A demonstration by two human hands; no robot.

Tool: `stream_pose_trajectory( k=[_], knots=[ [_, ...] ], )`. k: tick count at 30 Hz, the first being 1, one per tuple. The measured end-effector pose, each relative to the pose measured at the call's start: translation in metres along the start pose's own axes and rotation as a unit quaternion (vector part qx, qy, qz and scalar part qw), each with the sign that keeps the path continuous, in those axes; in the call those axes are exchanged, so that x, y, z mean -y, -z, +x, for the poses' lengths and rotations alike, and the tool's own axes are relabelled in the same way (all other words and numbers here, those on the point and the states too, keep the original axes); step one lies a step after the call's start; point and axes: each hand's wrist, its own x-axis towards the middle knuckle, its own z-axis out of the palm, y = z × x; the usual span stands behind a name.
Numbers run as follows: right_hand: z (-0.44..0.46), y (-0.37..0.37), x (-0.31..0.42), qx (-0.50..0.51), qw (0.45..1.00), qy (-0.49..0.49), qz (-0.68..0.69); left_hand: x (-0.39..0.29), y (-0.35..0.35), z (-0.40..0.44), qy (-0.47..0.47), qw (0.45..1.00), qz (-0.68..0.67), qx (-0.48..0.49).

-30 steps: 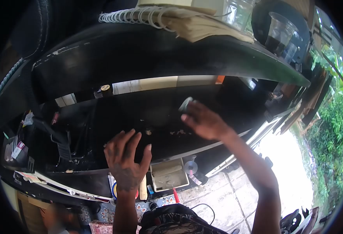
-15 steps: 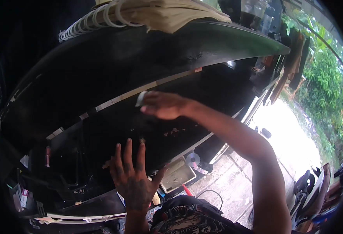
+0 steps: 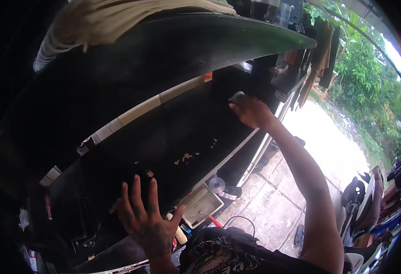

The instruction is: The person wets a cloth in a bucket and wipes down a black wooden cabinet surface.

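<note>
My left hand (image 3: 148, 223) rests with fingers spread on the dark surface (image 3: 182, 132), near its front left. A small pale scrap (image 3: 150, 174) lies just past its fingertips. Farther off to the right, my right hand (image 3: 253, 112) has its fingers closed round a small greyish-white piece (image 3: 236, 96), perhaps folded paper or cloth; its exact kind does not show. The right hand is over the right part of the same dark surface. Pale flakes or bare patches (image 3: 187, 157) show on the surface between my hands.
A long pale strip (image 3: 132, 113) runs along the base of a raised black panel (image 3: 164, 45). On top sits a stack of papers with spiral binding (image 3: 104, 23). A shallow tray (image 3: 203, 208) and a disc (image 3: 217, 184) lie below the front edge. Paved floor (image 3: 273, 182) stretches to the right.
My right hand has swept right and slightly up across the dark surface, still holding the greyish-white piece. The left hand stays spread. The whole view has shifted somewhat.
</note>
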Motion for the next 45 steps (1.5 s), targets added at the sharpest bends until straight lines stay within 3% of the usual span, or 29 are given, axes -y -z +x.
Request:
stream_pose_trajectory(
  k=[3, 5, 7, 8, 10, 12, 14, 15, 19, 21, 25, 28, 30, 32, 33, 35, 39, 41, 42, 45],
  knots=[
    [-0.060, 0.000, 0.003, -0.082, 0.995, 0.035, 0.034, -0.003, -0.010, 0.006, 0.014, 0.999, 0.034, -0.007],
    [-0.096, -0.019, 0.048, -0.134, 0.986, 0.092, 0.024, -0.006, -0.016, 0.004, 0.022, 0.998, 0.051, -0.005],
    [-0.134, -0.029, 0.105, -0.146, 0.963, 0.219, 0.055, -0.007, -0.020, 0.004, 0.011, 0.995, 0.059, -0.080],
    [-0.138, -0.031, 0.101, -0.148, 0.964, 0.212, 0.060, -0.007, -0.019, 0.003, 0.015, 0.995, 0.055, -0.079],
    [-0.145, -0.041, 0.091, -0.149, 0.930, 0.309, 0.130, -0.009, -0.018, 0.004, 0.010, 0.995, 0.069, -0.072],
    [-0.111, -0.053, 0.025, -0.237, 0.939, 0.218, 0.123, -0.010, -0.017, 0.004, 0.012, 0.994, 0.080, -0.069],
    [-0.079, -0.054, -0.020, -0.318, 0.931, 0.057, 0.169, -0.013, -0.016, 0.004, 0.021, 0.995, 0.075, -0.063],
    [-0.079, -0.054, -0.016, -0.319, 0.931, 0.057, 0.169, -0.015, -0.016, 0.004, 0.020, 0.995, 0.076, -0.064],
    [-0.112, -0.057, 0.059, -0.264, 0.916, 0.247, 0.172, -0.016, -0.015, 0.003, 0.006, 0.994, 0.085, -0.067],
    [-0.113, -0.055, 0.047, -0.223, 0.902, 0.316, 0.190, -0.019, -0.015, 0.006, 0.005, 0.993, 0.095, -0.063],
    [-0.070, -0.067, -0.055, -0.354, 0.912, 0.120, 0.167, -0.016, -0.015, 0.005, 0.008, 0.994, 0.096, -0.058],
    [-0.067, -0.095, -0.015, -0.449, 0.865, 0.015, 0.221, -0.019, -0.016, 0.004, 0.017, 0.994, 0.088, -0.060],
    [-0.089, -0.102, 0.036, -0.434, 0.858, 0.031, 0.273, -0.018, -0.015, 0.005, 0.014, 0.994, 0.088, -0.062],
    [-0.120, -0.121, 0.072, -0.385, 0.876, 0.163, 0.241, -0.018, -0.015, 0.005, 0.011, 0.994, 0.090, -0.064],
    [-0.128, -0.115, 0.072, -0.347, 0.875, 0.255, 0.222, -0.018, -0.015, 0.006, 0.009, 0.994, 0.091, -0.067],
    [-0.110, -0.104, 0.038, -0.347, 0.871, 0.290, 0.191, -0.017, -0.014, 0.004, 0.013, 0.994, 0.097, -0.049],
    [-0.064, -0.076, -0.028, -0.424, 0.866, 0.085, 0.250, -0.017, -0.012, 0.004, 0.010, 0.994, 0.092, -0.059],
    [-0.078, -0.060, 0.016, -0.357, 0.908, 0.061, 0.210, -0.018, -0.011, 0.006, 0.008, 0.995, 0.079, -0.055],
    [-0.091, -0.058, 0.043, -0.308, 0.923, 0.116, 0.200, -0.017, -0.013, 0.006, 0.011, 0.995, 0.076, -0.064],
    [-0.141, -0.065, 0.118, -0.227, 0.897, 0.328, 0.193, -0.010, -0.021, 0.003, 0.009, 0.994, 0.073, -0.084]
  ],
)
